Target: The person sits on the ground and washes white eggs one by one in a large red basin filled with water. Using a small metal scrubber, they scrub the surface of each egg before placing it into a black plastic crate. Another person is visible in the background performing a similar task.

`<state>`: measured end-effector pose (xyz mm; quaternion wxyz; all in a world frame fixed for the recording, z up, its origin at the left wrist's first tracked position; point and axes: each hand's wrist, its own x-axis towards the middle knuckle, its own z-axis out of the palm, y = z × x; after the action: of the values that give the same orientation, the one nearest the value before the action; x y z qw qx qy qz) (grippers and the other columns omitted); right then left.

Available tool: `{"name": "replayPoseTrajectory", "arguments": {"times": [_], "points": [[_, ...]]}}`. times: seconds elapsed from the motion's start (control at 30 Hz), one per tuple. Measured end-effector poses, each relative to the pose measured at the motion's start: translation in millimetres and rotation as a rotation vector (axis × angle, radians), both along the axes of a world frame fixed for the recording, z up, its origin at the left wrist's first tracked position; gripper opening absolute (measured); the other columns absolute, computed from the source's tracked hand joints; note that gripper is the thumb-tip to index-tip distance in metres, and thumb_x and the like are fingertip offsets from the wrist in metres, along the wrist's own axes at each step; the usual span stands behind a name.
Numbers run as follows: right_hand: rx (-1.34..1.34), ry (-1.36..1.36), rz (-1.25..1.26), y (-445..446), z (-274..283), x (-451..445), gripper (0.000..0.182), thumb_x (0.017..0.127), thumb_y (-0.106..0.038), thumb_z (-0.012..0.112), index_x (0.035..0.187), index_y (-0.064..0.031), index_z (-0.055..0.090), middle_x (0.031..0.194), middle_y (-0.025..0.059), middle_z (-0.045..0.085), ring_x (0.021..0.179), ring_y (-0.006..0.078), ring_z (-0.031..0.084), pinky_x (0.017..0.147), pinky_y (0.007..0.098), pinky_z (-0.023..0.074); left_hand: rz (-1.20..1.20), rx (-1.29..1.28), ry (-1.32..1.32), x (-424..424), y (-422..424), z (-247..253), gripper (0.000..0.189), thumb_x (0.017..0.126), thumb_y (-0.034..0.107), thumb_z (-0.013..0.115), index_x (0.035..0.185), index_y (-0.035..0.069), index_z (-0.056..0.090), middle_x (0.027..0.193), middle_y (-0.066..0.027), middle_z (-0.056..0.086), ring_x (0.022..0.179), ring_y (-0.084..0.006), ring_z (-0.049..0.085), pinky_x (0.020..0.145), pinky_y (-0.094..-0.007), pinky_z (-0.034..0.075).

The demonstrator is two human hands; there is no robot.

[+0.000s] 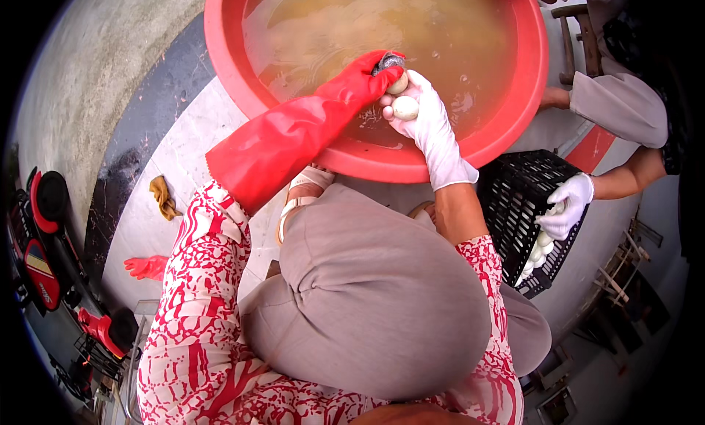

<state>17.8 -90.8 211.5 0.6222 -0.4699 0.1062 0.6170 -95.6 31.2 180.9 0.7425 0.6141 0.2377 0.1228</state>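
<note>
My left hand [366, 78], in a long red rubber glove, grips a grey metal scouring pad [389, 63]. Its thumb is against a pale egg [399, 83] that lies at the fingers of my right hand. My right hand [424, 113] wears a thin white glove and is turned palm up. A second whitish egg [405, 108] rests in that palm, held by the curled fingers. Both hands are over the near part of a large red plastic tub [374, 163], above its cloudy brownish water [440, 34].
At the right, another person's white-gloved hand [566, 204] reaches to a black slatted crate [515, 196] containing several eggs [537, 254]. A wooden stool [586, 39] stands beyond. On the left floor lie a brown cloth [163, 198] and a red glove [146, 267], near a red-and-black wheeled vehicle [41, 273].
</note>
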Motion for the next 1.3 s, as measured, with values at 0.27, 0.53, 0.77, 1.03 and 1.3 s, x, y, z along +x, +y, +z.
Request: {"name": "replayPoseTrajectory", "arguments": {"times": [0.27,0.53,0.77,1.03,1.3], "points": [[-0.081,0.010,-0.232,-5,5,-3,0.036,0.100,-0.044,0.059,0.120,-0.0140,0.058,0.112,0.0083,0.063,0.088,0.0238,0.064,0.071,0.0389,0.0564,-0.020,0.317,-0.186,-3,-13,-6,0.039,0.099,0.031,0.066,0.133,0.013,0.065,0.129,-0.0153,0.066,0.130,-0.0341,0.055,0.110,-0.0439,0.044],[-0.141,0.053,-0.218,-2,-13,6,0.046,0.100,-0.046,0.059,0.132,-0.0140,0.054,0.125,0.0083,0.060,0.108,0.0273,0.063,0.076,0.0483,0.0591,0.036,0.761,-0.104,9,-16,4,0.032,0.098,0.022,0.063,0.127,0.011,0.068,0.125,-0.0194,0.067,0.120,-0.0369,0.061,0.097,-0.0450,0.051],[-0.002,-0.030,0.009,-9,-10,1,0.036,0.105,-0.048,0.051,0.121,-0.0164,0.057,0.100,0.0056,0.065,0.077,0.0214,0.063,0.063,0.0371,0.0548,0.254,0.310,0.180,26,-14,17,0.034,0.099,0.033,0.060,0.115,0.005,0.071,0.105,-0.0181,0.073,0.097,-0.0364,0.069,0.086,-0.0441,0.053],[-0.039,-0.075,0.162,-6,-4,1,0.042,0.106,-0.048,0.050,0.114,-0.0074,0.056,0.086,0.0116,0.063,0.070,0.0208,0.061,0.056,0.0328,0.0516,0.236,0.332,0.621,22,38,-43,0.043,0.101,0.042,0.059,0.117,0.005,0.071,0.094,-0.0104,0.073,0.082,-0.0232,0.068,0.077,-0.0378,0.055],[-0.232,-0.025,-0.159,1,5,-4,0.038,0.101,-0.048,0.057,0.123,-0.0181,0.057,0.110,0.0083,0.064,0.094,0.0239,0.064,0.069,0.0443,0.0583,0.162,0.656,-0.011,11,-20,-8,0.031,0.098,0.031,0.062,0.110,0.004,0.073,0.099,-0.0168,0.073,0.101,-0.0349,0.067,0.090,-0.0390,0.052]]}}
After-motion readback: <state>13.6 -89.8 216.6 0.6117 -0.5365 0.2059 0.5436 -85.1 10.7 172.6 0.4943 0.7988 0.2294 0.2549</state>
